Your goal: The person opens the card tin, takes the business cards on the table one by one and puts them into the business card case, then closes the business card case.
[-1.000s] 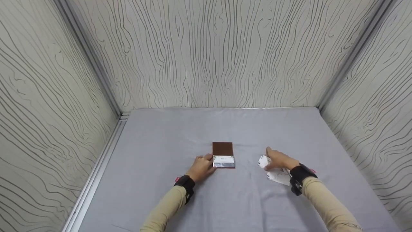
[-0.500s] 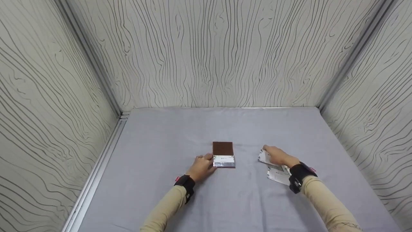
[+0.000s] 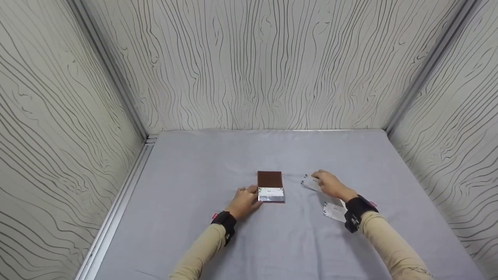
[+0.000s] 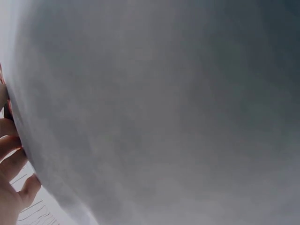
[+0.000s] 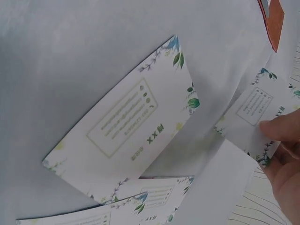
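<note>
A brown business card case [image 3: 269, 179] lies spread out on the cloth, with a floral white card [image 3: 270, 191] in its near half. My left hand [image 3: 242, 203] holds the case at its left edge; in the left wrist view only fingers [image 4: 13, 161] and a sliver of red edge show. Between thumb and fingers, my right hand [image 3: 332, 184] pinches a white business card [image 5: 248, 110] with flower print, above the cloth to the case's right. Beneath my right wrist lie more business cards [image 5: 126, 126], partly overlapping.
Grey cloth [image 3: 202, 163] with slight creases covers the table. Wood-line patterned panels [image 3: 249, 66] stand at the back and both sides. A metal rail [image 3: 116, 210] runs along the left edge. The case's orange-red corner [image 5: 274, 23] shows in the right wrist view.
My right hand has picked up one card from the group and moved it left and away from me, towards the case. The left hand and case have stayed put.
</note>
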The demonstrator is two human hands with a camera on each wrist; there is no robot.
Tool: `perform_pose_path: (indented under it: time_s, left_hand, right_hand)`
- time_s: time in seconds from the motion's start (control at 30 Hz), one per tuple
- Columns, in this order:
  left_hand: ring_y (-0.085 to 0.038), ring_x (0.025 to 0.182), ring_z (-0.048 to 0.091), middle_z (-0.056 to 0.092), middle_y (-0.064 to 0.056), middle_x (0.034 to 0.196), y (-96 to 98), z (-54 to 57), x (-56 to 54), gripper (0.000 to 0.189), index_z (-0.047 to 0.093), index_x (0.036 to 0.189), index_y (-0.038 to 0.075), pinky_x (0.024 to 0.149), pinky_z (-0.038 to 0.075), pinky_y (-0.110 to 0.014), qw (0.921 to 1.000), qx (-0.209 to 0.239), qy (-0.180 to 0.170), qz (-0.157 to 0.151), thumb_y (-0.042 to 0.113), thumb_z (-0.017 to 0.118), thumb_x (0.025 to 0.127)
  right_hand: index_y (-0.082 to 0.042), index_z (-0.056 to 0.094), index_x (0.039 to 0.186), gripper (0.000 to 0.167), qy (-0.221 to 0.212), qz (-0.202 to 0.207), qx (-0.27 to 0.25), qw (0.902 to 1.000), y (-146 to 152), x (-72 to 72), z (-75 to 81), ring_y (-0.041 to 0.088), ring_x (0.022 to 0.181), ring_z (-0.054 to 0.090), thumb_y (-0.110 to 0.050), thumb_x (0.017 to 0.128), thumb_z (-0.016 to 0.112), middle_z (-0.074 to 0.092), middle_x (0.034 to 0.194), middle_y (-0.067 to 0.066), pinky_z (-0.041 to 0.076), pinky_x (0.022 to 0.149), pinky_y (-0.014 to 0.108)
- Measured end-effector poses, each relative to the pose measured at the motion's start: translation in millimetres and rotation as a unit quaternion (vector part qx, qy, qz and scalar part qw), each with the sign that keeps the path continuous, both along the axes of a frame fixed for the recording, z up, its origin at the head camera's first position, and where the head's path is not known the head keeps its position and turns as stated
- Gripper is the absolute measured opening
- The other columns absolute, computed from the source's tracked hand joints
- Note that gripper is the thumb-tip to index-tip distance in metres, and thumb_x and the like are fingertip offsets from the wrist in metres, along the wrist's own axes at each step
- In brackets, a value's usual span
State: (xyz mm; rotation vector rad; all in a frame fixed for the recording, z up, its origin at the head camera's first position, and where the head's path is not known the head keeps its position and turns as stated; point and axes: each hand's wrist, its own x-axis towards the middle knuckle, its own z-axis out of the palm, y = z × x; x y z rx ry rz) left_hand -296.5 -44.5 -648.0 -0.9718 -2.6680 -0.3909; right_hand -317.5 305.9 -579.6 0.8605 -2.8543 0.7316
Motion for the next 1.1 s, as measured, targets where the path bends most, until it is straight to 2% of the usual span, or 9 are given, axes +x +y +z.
perform_pose_path:
  time_s: [0.2, 0.53, 0.77, 1.1]
  left_hand:
    - [-0.025, 0.099, 0.065, 0.063, -0.007, 0.115, -0.7, 1.3, -0.3, 0.031, 0.071, 0.115, 0.008, 0.085, 0.049, -0.045, 0.9997, -0.007, 0.021, -0.01, 0.031, 0.068, 0.094]
    - [-0.024, 0.097, 0.066, 0.064, -0.007, 0.111, -0.4, 0.9, -0.2, 0.029, 0.072, 0.113, 0.008, 0.084, 0.049, -0.045, 0.9995, 0.009, 0.027, -0.011, 0.029, 0.07, 0.092]
    - [-0.024, 0.096, 0.066, 0.064, -0.007, 0.112, 0.0, 0.0, -0.5, 0.028, 0.073, 0.11, 0.008, 0.084, 0.049, -0.046, 0.9997, -0.002, 0.025, -0.008, 0.03, 0.069, 0.093]
    - [-0.024, 0.098, 0.065, 0.064, -0.006, 0.112, -0.2, -0.2, -0.7, 0.03, 0.072, 0.113, 0.009, 0.086, 0.048, -0.046, 0.9999, 0.001, 0.015, -0.007, 0.031, 0.068, 0.094]
  right_hand:
    - [0.01, 0.061, 0.115, 0.034, -0.009, -0.02, -0.033, 0.9992, -9, -1.9, 1.0, 0.046, 0.106, 0.06, 0.019, 0.084, 0.054, 0.063, 0.114, 0.027, 0.046, 0.092, 0.057]
    - [0.006, 0.065, 0.111, 0.025, -0.001, -0.011, -0.025, 0.9996, -31, -3.7, -0.9, 0.042, 0.102, 0.063, 0.011, 0.087, 0.061, 0.067, 0.109, 0.022, 0.048, 0.09, 0.056]
    - [0.005, 0.067, 0.109, 0.021, 0.01, 0.002, -0.034, 0.9994, -44, -6.8, -2.6, 0.04, 0.1, 0.064, 0.008, 0.088, 0.063, 0.068, 0.106, 0.021, 0.049, 0.089, 0.054]
    - [0.006, 0.063, 0.113, 0.026, 0.007, 0.015, -0.056, 0.9983, -69, -10.9, -1.5, 0.04, 0.102, 0.064, 0.01, 0.088, 0.062, 0.067, 0.11, 0.023, 0.05, 0.088, 0.053]
